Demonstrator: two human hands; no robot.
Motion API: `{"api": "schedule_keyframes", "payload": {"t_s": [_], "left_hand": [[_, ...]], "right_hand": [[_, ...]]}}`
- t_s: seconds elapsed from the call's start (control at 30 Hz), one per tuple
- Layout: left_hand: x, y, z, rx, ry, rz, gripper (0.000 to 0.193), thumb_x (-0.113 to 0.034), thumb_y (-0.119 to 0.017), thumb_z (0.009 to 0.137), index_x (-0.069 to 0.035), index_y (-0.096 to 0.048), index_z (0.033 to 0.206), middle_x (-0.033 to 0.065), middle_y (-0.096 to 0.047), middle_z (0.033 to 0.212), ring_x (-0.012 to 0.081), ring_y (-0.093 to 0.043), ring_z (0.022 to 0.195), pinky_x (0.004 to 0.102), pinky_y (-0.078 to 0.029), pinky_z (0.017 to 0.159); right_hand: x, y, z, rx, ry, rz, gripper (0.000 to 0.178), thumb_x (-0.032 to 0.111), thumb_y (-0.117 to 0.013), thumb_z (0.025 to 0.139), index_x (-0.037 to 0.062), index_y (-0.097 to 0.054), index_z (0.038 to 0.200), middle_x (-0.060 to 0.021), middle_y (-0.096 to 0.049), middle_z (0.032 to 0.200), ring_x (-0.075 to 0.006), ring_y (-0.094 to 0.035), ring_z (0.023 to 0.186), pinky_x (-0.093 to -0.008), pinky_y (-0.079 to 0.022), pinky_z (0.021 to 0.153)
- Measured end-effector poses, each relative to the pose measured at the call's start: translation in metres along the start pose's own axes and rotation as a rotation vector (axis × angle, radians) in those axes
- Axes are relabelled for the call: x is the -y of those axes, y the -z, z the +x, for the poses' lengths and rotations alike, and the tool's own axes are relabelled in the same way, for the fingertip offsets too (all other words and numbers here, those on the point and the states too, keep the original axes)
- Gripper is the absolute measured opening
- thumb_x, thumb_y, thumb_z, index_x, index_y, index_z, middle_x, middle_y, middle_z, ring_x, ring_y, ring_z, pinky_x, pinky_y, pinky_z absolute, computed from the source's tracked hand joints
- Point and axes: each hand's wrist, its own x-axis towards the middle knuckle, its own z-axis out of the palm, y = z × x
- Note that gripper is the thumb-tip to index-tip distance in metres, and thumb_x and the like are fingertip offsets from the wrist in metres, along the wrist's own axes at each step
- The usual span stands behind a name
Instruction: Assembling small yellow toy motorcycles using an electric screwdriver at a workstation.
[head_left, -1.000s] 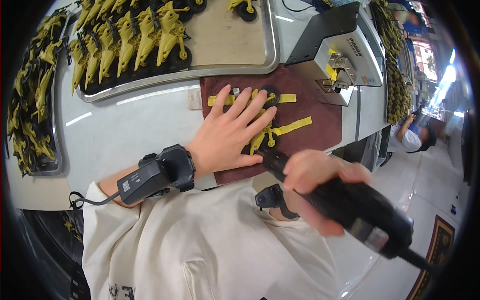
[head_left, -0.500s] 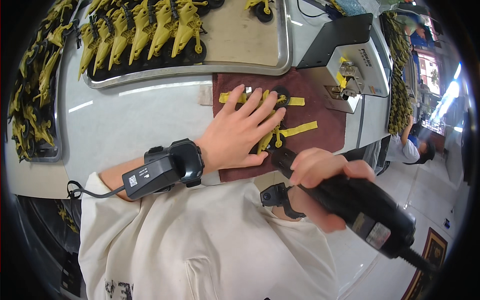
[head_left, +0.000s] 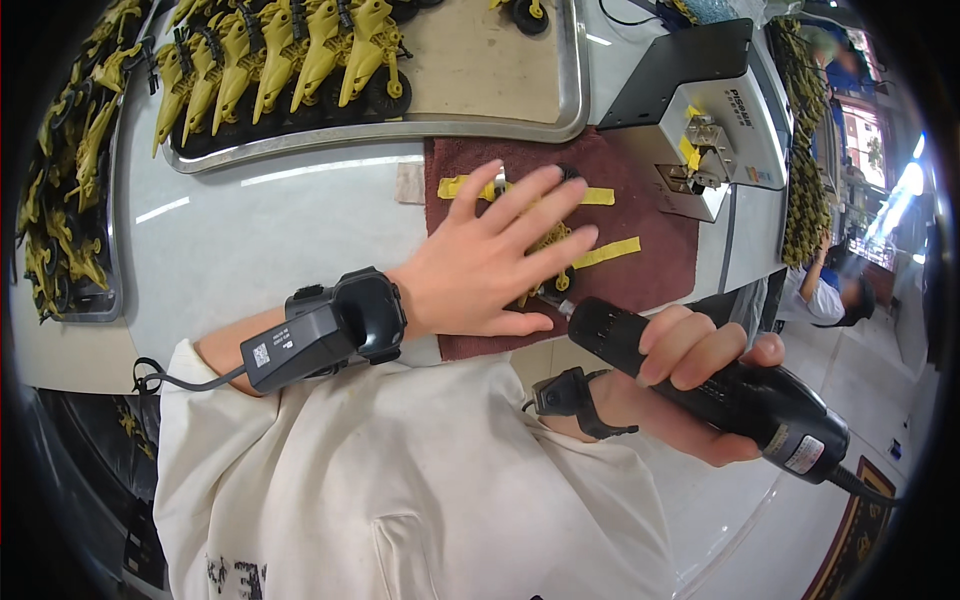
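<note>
A glossy white tabletop (head_left: 260, 240) is stretching out in front of me, and, taking the left palm as the clock's centre, a silver metal tray (head_left: 500, 132) is standing towards twelve, carrying a row of yellow plastic motorbike-like bodies with black wheels (head_left: 320, 60), while a white and black box-shaped machine (head_left: 735, 150) is sitting at two. The person's left hand (head_left: 480, 262) is lying spread and open, fingers splayed, closing round nothing, over a yellow plastic assembly (head_left: 551, 237) that is resting on a maroon cloth (head_left: 650, 215) beside strips of yellow tape (head_left: 608, 251). The right hand (head_left: 688, 358), at four, is wrapping firmly round a black, corded, cylindrical power tool (head_left: 770, 395). I am judging this to be a fastening step, either just beginning or ending; the next move is probably calling for a steady left hand and a careful aim past the thumb. From the right-hand grip, the assembly is lying between ten and eleven, with the tool's silvery tip pointing near its closer end; whether they are touching, I can't tell.
</note>
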Motion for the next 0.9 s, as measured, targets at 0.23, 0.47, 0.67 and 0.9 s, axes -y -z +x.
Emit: {"api": "schedule_keyframes", "payload": {"t_s": [0.23,0.47,0.67,0.9], "left_hand": [[0.0044,-0.0061,-0.0017,-0.056,-0.075,-0.050,0.035,-0.030,-0.076,0.056,-0.013,-0.055,0.079,0.0057,-0.051,0.118,0.0278,-0.040,0.121,0.0512,-0.020,0.098],[0.0063,-0.0088,-0.0014,-0.118,-0.119,-0.089,0.033,-0.026,-0.077,0.055,-0.013,-0.050,0.070,0.0042,-0.055,0.112,0.0270,-0.044,0.117,0.0507,-0.022,0.097],[0.0072,-0.0093,-0.0031,-0.155,-0.113,-0.086,0.030,-0.025,-0.076,0.057,-0.013,-0.050,0.068,0.0029,-0.056,0.110,0.0263,-0.046,0.114,0.0504,-0.023,0.096],[0.0086,-0.0059,-0.0040,-0.134,-0.145,-0.062,0.024,-0.026,-0.075,0.058,-0.015,-0.055,0.068,0.0010,-0.057,0.110,0.0251,-0.047,0.112,0.0488,-0.024,0.094]], "right_hand": [[0.0025,-0.0025,0.0071,-0.060,-0.026,0.032,0.071,0.057,-0.055,0.080,-0.0012,-0.033,0.114,-0.0102,-0.050,0.063,-0.0214,-0.051,0.045,-0.0338,-0.042,0.045],[0.0052,-0.0009,0.0079,-0.075,-0.012,0.005,0.072,0.058,-0.054,0.080,-0.0013,-0.033,0.115,-0.0095,-0.049,0.063,-0.0207,-0.049,0.045,-0.0329,-0.041,0.046],[0.0040,-0.0015,0.0065,-0.083,-0.008,0.013,0.072,0.059,-0.052,0.081,-0.0013,-0.033,0.115,-0.0094,-0.049,0.063,-0.0200,-0.049,0.045,-0.0321,-0.041,0.047],[0.0064,0.0014,0.0059,-0.086,-0.010,-0.007,0.071,0.059,-0.049,0.082,-0.0015,-0.033,0.115,-0.0090,-0.048,0.065,-0.0186,-0.048,0.046,-0.0315,-0.041,0.047]]}}
